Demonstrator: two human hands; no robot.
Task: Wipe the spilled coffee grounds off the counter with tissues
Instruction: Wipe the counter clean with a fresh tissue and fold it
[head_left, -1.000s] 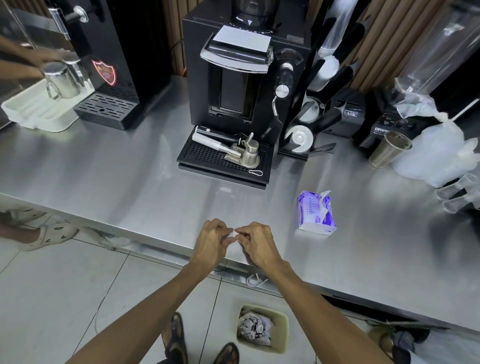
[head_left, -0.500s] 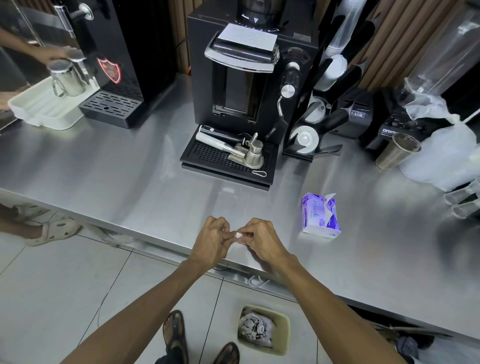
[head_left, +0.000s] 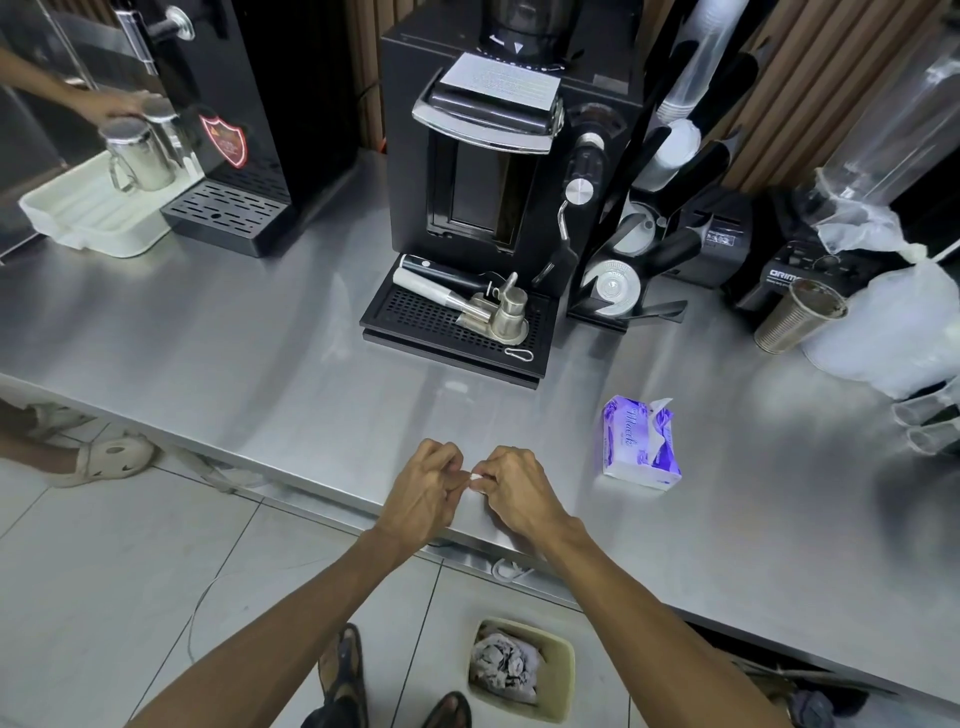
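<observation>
My left hand (head_left: 423, 493) and my right hand (head_left: 514, 491) meet fingertip to fingertip over the front edge of the steel counter (head_left: 260, 353). Between them they pinch a tiny white scrap of tissue (head_left: 475, 476); most of it is hidden by the curled fingers. A purple tissue pack (head_left: 639, 441) with a sheet sticking out of its top lies on the counter to the right of my hands. No coffee grounds are visible on the counter.
A black coffee machine (head_left: 483, 171) with a drip tray (head_left: 452, 332) and portafilter stands behind my hands. A bin (head_left: 558, 670) with crumpled tissue sits on the floor below. Another person's hand (head_left: 111, 106) holds steel jugs far left. A metal cup (head_left: 797, 314) and plastic bags stand right.
My hands stay together at the counter edge with barely any shift. The white scrap between the fingertips has become visible.
</observation>
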